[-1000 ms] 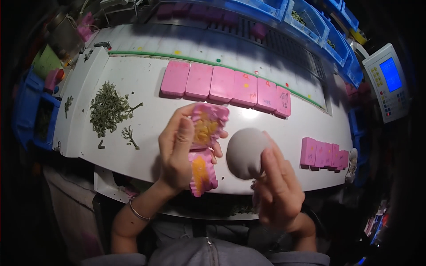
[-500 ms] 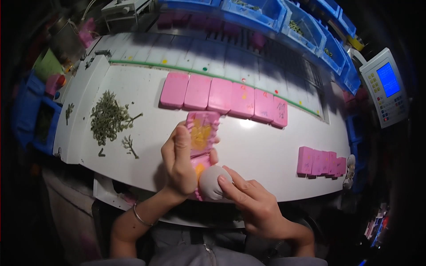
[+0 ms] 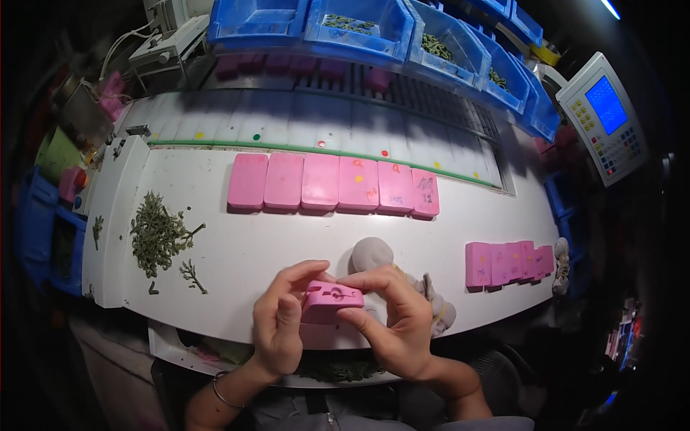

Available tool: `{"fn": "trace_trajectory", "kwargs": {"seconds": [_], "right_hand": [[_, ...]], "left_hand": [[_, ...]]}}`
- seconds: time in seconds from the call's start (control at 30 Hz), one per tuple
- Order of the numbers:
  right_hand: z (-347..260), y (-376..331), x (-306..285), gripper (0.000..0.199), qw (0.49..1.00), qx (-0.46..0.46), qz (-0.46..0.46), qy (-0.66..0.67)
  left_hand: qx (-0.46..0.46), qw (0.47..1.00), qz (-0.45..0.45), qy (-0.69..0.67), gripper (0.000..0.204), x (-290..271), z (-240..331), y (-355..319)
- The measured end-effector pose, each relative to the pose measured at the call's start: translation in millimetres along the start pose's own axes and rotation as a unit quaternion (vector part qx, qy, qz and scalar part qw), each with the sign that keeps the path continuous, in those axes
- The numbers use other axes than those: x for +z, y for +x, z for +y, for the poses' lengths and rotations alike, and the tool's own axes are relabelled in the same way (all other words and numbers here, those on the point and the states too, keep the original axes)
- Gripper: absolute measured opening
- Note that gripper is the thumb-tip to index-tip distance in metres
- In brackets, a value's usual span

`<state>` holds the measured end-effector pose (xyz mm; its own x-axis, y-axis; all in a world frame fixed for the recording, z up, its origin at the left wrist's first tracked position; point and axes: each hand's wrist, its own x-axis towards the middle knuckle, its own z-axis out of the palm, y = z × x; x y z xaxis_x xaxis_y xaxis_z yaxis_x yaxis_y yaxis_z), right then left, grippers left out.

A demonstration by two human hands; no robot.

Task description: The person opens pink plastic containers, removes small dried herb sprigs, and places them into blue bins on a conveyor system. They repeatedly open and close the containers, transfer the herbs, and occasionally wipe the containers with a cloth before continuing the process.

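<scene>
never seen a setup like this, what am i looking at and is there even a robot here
There is no robot here: these are a person's bare hands, the left hand and the right hand. The view is from a wide camera worn on the head, looking down, so straight edges bend.

The right hand holds a pink block between thumb and fingers. The left hand is at its other side; how firm its grip is, I cannot tell.

On the white table are a green pile at left, a row of six pink blocks, more blocks at right, and a pale pouch just beyond the hands. Blue bins sit above.
</scene>
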<state>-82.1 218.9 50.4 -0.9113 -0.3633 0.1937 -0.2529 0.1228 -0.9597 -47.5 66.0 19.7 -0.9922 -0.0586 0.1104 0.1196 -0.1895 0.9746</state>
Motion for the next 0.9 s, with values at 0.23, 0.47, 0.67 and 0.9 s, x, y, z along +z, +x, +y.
{"fn": "trace_trajectory", "kwargs": {"seconds": [0.23,0.47,0.67,0.9], "right_hand": [[-1,2,4,0.022,0.999,0.002,0.048,-0.004],[3,2,-3,0.020,0.999,0.025,0.001,0.020],[3,7,-3,0.024,0.989,0.047,-0.030,0.138],[5,15,0,0.025,0.986,0.037,-0.025,0.161]], "left_hand": [[0.129,0.971,0.016,0.199,0.035,2,25,2],[-0.072,0.994,-0.016,-0.082,0.027,-12,21,10],[-0.104,0.988,-0.044,-0.105,0.033,-16,25,17],[0.071,0.984,-0.019,0.162,0.028,-11,42,28]]}}
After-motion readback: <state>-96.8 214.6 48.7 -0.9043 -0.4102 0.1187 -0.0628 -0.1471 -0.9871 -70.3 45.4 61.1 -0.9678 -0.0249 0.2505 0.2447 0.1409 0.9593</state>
